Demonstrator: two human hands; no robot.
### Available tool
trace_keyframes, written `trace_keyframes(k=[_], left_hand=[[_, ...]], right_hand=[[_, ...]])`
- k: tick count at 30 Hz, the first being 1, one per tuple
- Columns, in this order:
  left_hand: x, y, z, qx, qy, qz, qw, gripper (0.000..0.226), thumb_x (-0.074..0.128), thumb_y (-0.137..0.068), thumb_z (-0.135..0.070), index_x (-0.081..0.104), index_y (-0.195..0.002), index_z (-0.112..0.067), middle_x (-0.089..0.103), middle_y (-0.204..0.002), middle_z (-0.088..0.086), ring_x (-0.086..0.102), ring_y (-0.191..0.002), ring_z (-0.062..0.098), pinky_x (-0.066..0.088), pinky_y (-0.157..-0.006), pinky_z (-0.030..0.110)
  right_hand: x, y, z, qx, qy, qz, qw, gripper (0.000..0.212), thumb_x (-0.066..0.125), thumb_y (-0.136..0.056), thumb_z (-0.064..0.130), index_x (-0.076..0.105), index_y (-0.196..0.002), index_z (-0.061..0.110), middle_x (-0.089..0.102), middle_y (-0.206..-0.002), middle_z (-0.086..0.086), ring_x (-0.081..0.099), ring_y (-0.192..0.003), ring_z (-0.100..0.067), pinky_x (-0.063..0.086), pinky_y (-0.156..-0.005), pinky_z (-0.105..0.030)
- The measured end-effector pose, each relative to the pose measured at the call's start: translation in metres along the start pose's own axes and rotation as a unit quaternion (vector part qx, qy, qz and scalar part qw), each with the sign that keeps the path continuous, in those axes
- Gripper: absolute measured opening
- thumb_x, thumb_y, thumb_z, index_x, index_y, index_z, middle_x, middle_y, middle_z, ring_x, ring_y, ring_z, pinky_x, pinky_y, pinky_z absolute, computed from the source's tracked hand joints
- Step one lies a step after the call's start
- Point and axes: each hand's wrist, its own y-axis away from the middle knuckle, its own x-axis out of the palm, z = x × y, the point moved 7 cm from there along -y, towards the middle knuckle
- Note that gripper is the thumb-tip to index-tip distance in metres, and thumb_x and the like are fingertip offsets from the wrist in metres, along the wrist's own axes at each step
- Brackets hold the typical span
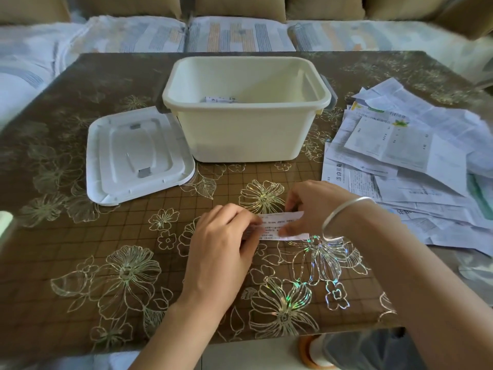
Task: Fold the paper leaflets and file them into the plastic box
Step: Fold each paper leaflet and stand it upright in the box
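Observation:
A narrow printed leaflet (280, 225) lies folded into a strip on the table, in front of the box. My left hand (221, 244) presses its left end, fingers curled over the paper. My right hand (312, 206), with a silver bangle on the wrist, pinches the strip's right part between thumb and fingers. The cream plastic box (246, 113) stands open at the table's middle back, with a folded leaflet (220, 99) lying inside on its bottom. A loose pile of unfolded leaflets (408, 161) spreads over the table's right side.
The box's white lid (136, 156) lies flat to the left of the box. The table (106, 249) carries a brown cloth with a flower pattern. A sofa with patterned cushions (240, 33) runs behind the table.

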Motion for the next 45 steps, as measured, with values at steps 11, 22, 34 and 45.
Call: trace_keyframes(k=[11,22,34,45], left_hand=[[0.008,-0.004,0.009,-0.033,0.019,0.03,0.999,0.027,0.073,-0.079,-0.034,0.073,-0.105,-0.029,0.058,-0.097,-0.014,0.052,-0.091,0.009,0.046,-0.081,0.031],[0.003,-0.004,0.012,-0.05,0.056,0.016,0.997,0.038,0.068,-0.079,-0.045,0.066,-0.11,-0.021,0.066,-0.099,-0.012,0.06,-0.09,0.01,0.047,-0.081,0.029],[-0.018,-0.002,0.025,0.062,0.017,0.079,0.995,0.017,0.072,-0.078,-0.033,0.077,-0.093,-0.028,0.067,-0.098,-0.017,0.058,-0.094,0.003,0.053,-0.077,0.025],[-0.025,-0.032,0.013,0.13,0.004,0.121,0.984,0.029,0.049,-0.087,-0.038,0.073,-0.08,-0.022,0.067,-0.071,-0.013,0.06,-0.061,0.006,0.052,-0.055,0.029]], right_hand=[[0.007,0.026,-0.007,0.026,-0.342,-0.07,0.937,0.023,0.067,-0.082,0.039,0.069,-0.084,0.017,0.073,-0.076,0.001,0.07,-0.063,-0.012,0.054,-0.052,-0.023],[0.031,0.056,0.01,-0.1,-0.231,-0.274,0.928,0.029,0.061,-0.089,0.017,0.068,-0.108,0.037,0.065,-0.104,0.019,0.061,-0.087,0.002,0.052,-0.076,-0.015],[0.033,0.054,0.035,-0.182,-0.021,-0.331,0.926,0.025,0.052,-0.088,0.038,0.074,-0.099,0.029,0.066,-0.099,0.016,0.06,-0.094,-0.013,0.054,-0.073,-0.031],[0.013,0.029,0.047,-0.221,0.015,-0.285,0.932,0.008,0.072,-0.079,0.025,0.068,-0.085,0.023,0.061,-0.08,0.011,0.059,-0.068,-0.011,0.053,-0.05,-0.03]])
